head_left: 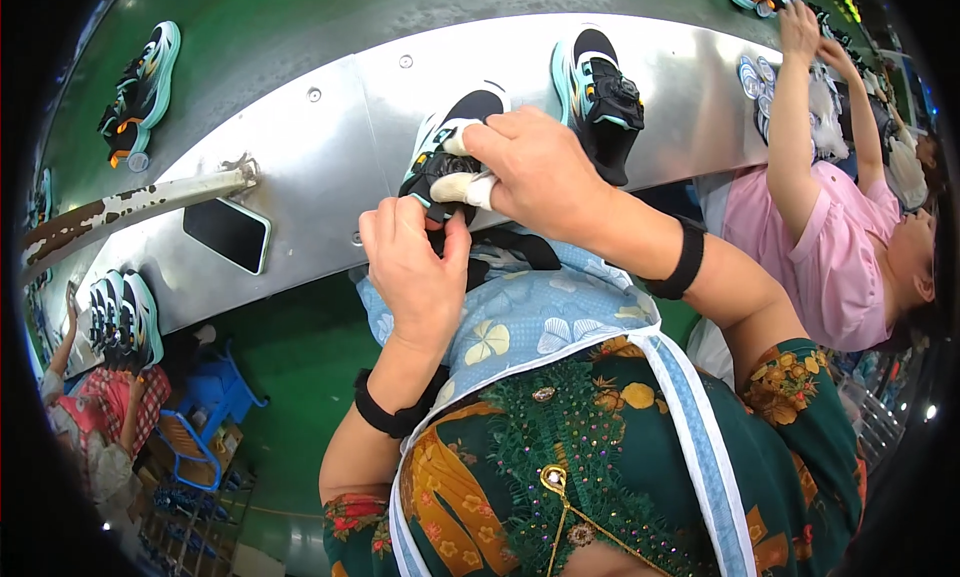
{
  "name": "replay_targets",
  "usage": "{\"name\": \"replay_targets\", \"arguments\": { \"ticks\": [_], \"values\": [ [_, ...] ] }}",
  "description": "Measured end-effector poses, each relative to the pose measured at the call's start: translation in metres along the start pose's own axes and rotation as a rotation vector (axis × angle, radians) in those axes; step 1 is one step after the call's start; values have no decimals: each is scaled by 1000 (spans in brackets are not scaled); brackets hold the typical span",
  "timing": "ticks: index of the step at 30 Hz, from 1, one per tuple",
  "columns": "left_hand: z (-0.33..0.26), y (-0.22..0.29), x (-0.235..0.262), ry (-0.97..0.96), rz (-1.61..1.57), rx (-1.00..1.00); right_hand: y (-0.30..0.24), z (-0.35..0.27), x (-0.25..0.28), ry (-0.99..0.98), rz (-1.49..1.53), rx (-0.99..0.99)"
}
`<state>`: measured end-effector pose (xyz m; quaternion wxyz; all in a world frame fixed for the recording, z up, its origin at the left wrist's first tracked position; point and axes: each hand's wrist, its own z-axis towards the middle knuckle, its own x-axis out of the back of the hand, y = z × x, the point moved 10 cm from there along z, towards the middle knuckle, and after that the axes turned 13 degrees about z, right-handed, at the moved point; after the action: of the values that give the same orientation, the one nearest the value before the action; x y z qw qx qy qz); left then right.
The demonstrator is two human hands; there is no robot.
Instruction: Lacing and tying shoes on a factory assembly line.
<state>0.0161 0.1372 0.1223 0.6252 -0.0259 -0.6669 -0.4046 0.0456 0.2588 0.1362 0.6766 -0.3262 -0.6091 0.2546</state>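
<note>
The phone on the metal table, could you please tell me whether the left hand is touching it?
Apart. The head view shows a stretch of metal table between the phone and the left hand, which is at a shoe.

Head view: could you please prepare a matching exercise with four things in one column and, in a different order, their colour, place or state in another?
Column one
1) right hand
2) left hand
3) phone
4) apron

Column two
a) light blue with a printed pattern
b) lying on the metal table, dark screen up
c) white covers on two of its fingers, at the shoe
d) no finger covers visible, fingertips at the shoe's near end

Right pairs: 1-c, 2-d, 3-b, 4-a.
</note>
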Motion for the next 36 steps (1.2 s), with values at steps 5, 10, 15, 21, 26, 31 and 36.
{"name": "replay_targets", "arguments": {
  "ticks": [5,10,15,21,26,31,36],
  "values": [
    [-1,1,1,7,-39,-26,2,-4,-2,24,229,57],
    [1,0,-1,-31,-43,-20,-11,-1,7,131,-2,181],
    [1,-1,-2,-23,-64,-17,3,-1,-4,-29,286,82],
    [3,1,1,-148,-112,-50,1,1,6,30,111,130],
    [10,-26,24,-254,-262,55,37,11,37,17,450,-233],
    [8,-1,-40,-357,-263,-25,2,3,-5,-66,353,-23],
    [9,-3,-48,-386,-263,-8,10,11,-9,-163,418,-94]
  ]
}}
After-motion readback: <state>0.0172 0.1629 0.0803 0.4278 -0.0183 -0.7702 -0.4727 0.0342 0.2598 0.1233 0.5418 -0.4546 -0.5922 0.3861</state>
